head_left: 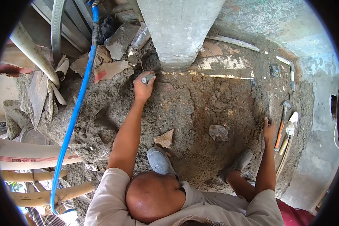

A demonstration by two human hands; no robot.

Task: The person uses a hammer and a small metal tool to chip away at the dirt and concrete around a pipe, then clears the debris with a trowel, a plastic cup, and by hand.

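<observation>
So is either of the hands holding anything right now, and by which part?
The left hand grips a small grey-green cylindrical tool around its near end, the rest poking out toward the concrete pillar. The right hand holds nothing; it rests on the dirt.

construction site | dug soil (199, 113) | concrete column (177, 30) | pipes (30, 156) | hammer (281, 124)

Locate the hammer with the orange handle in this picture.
In the head view, the hammer lies on the dirt at the right, beside the trowel and just right of the right hand, near the concrete wall.
</observation>
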